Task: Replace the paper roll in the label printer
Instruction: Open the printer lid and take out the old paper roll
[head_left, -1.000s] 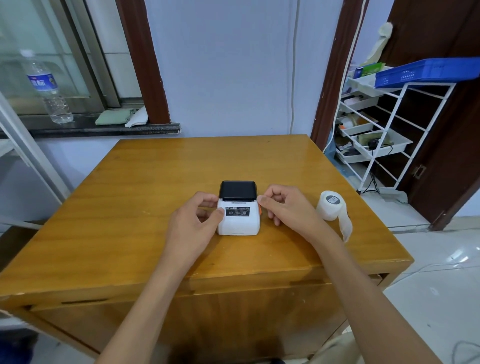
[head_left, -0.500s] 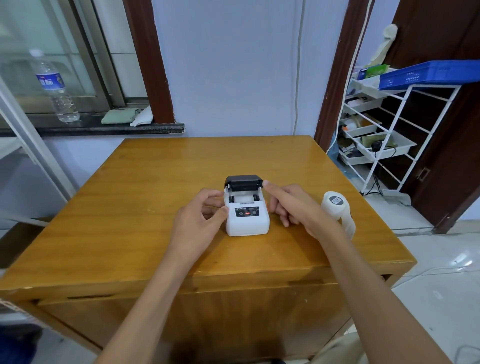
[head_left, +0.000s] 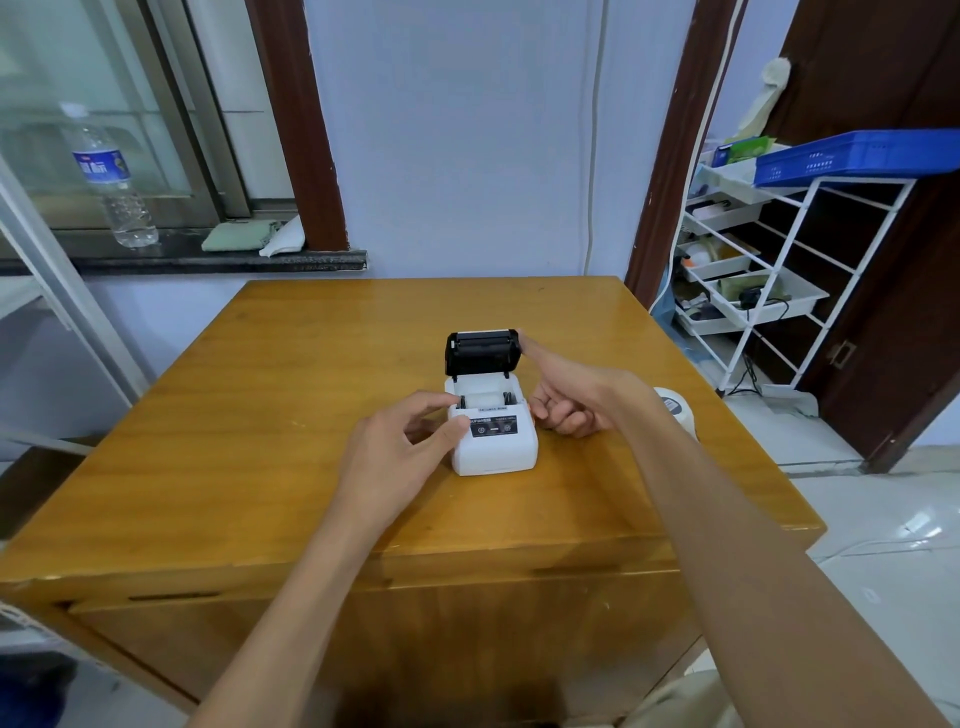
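Both forearms are bare with no sleeves showing, as are the left hand (head_left: 397, 449) and right hand (head_left: 576, 397).

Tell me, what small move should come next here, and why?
Probably lift the old roll out of the printer. The lid stands open, with the right hand extending a finger to its edge, the left hand steadies the body, and the new roll waits behind the right arm.
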